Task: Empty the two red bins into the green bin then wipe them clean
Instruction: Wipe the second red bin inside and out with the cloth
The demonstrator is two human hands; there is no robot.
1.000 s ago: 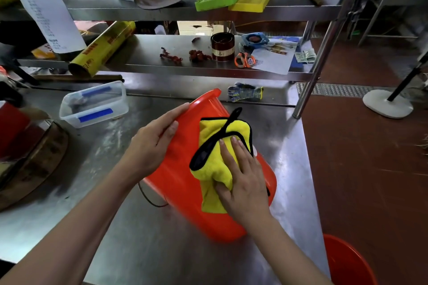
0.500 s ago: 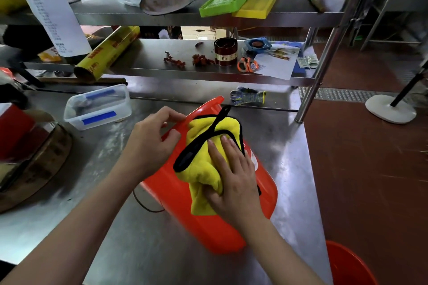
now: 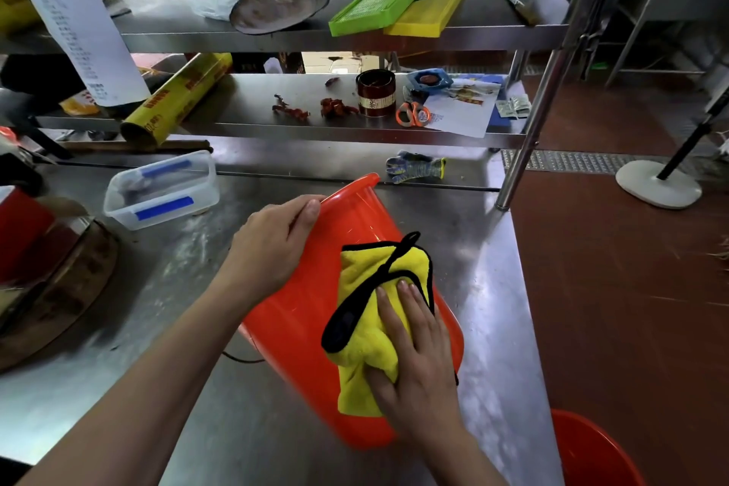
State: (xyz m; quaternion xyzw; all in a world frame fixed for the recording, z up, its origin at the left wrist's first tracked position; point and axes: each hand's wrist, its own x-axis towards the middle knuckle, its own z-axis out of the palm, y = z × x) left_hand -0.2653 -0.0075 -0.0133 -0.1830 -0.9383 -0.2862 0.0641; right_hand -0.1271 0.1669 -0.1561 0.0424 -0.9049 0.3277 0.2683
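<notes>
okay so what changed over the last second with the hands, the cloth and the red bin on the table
The left hand went from lying flat on the red bin's side to gripping its rim. The right hand slid the yellow cloth up toward the rim, then back down the side. The bin stayed on its side on the steel table, and the second red bin stayed on the floor.

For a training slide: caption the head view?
Left hand steadies tipped red bin; right hand presses yellow cloth against it.

A glossy red plastic bin [image 3: 315,312] lies on its side, rim toward 11 o'clock, a yellow black-edged microfibre cloth [image 3: 371,331] draped over its wall; a second red plastic bin [image 3: 584,450] sits at 5 o'clock.
</notes>
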